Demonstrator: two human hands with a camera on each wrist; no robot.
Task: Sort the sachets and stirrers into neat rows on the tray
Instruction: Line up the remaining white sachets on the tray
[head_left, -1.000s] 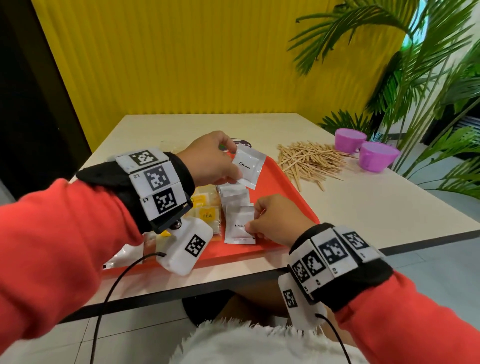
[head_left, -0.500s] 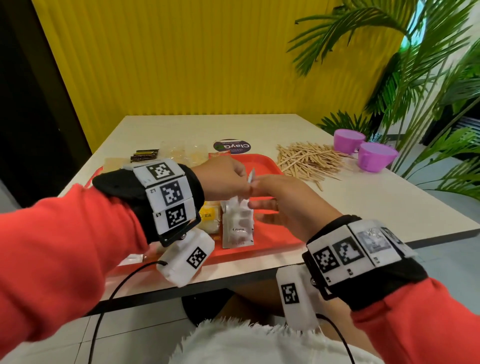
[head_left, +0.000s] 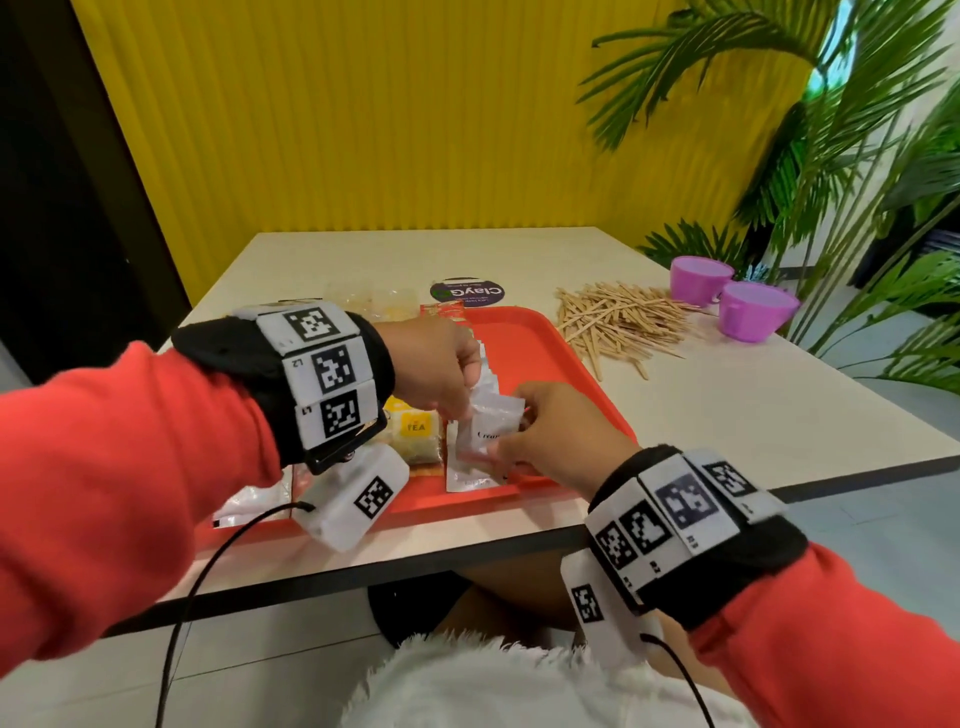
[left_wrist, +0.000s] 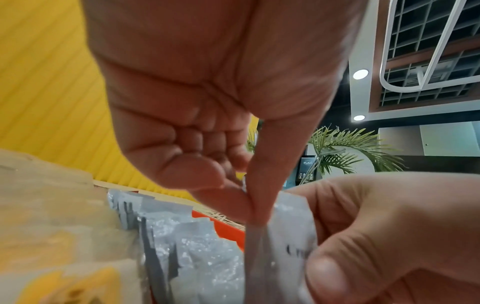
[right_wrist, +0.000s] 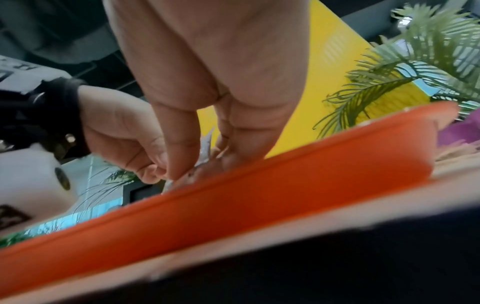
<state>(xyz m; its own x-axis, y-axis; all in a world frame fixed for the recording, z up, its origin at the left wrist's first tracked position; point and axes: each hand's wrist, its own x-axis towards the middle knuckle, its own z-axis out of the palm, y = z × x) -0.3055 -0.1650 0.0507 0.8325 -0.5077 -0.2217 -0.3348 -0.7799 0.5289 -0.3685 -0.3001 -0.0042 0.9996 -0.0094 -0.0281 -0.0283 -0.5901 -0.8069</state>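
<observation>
Cream sachet (head_left: 491, 423) pinched (upright) by both hands' grips.

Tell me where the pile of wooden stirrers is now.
In the head view, the stirrers lie on the table, off the orange tray, just beyond its far right corner and left of the two purple cups.

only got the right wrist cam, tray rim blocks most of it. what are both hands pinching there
observer: a white cream sachet. The left hand pinches its top, the right hand its side, above the orange tray.
operator: any row under it yet
observer: yes, white sachets lie overlapped in a line, yellow tea sachets beside them.
operator: stirrers on the tray too
observer: no, the wooden stirrers sit in a loose pile on the table, right of the tray.
</observation>
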